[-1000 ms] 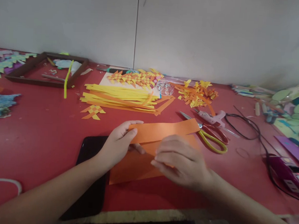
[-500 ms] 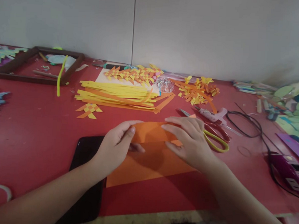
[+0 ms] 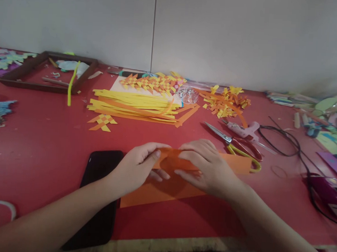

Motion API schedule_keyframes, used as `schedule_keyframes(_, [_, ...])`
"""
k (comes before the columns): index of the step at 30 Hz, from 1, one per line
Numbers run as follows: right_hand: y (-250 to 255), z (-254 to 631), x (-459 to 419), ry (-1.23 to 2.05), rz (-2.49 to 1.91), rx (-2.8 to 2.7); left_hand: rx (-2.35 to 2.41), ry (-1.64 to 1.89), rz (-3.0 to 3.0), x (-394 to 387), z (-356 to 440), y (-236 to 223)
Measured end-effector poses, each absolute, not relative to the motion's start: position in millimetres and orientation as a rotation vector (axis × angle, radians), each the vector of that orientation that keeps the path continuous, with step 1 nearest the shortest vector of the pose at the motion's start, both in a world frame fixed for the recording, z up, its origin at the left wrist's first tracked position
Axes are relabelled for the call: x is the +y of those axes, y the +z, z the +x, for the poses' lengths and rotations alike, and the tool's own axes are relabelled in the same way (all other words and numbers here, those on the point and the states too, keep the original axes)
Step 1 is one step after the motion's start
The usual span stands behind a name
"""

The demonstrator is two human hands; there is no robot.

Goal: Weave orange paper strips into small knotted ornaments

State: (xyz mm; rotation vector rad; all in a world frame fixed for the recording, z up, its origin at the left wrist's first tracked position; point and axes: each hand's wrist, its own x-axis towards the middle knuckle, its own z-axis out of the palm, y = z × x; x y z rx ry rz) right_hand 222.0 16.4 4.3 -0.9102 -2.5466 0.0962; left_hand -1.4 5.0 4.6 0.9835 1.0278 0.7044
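Orange strip (image 3: 168, 158), held over an orange sheet (image 3: 148, 195) on the red counter (image 3: 57, 146). It is clamped by the fingers of the left hand (image 3: 138, 164) and partly covered by the right hand (image 3: 211, 167), whose grip cannot be told. Scissors (image 3: 227, 139) are placed beyond.

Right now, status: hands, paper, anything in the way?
Left hand pinching orange strip; right hand on it, grip unclear. Orange sheet beneath. Strip's right end overlaps part of scissors in view; phone left of sheet.
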Motion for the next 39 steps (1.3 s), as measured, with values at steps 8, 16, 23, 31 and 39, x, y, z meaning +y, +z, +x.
schedule_keyframes(8, [1,224,17,0.034,-0.845,-2.532,1.142,0.811,1.384,4,-8,1])
schedule_keyframes(16, [6,216,16,0.05,-0.83,-2.548,1.167,0.899,2.037,6,-11,-2])
schedule_keyframes(23, [7,210,4,-0.239,-0.81,-2.241,1.266,1.048,1.662,6,-8,-2])
schedule_keyframes(31, [0,192,-3,0.746,-0.921,-1.961,1.022,1.159,1.122,11,-4,0])
schedule_keyframes(39, [-6,188,0,1.527,-1.077,-1.278,0.987,1.038,1.219,3,-4,3])
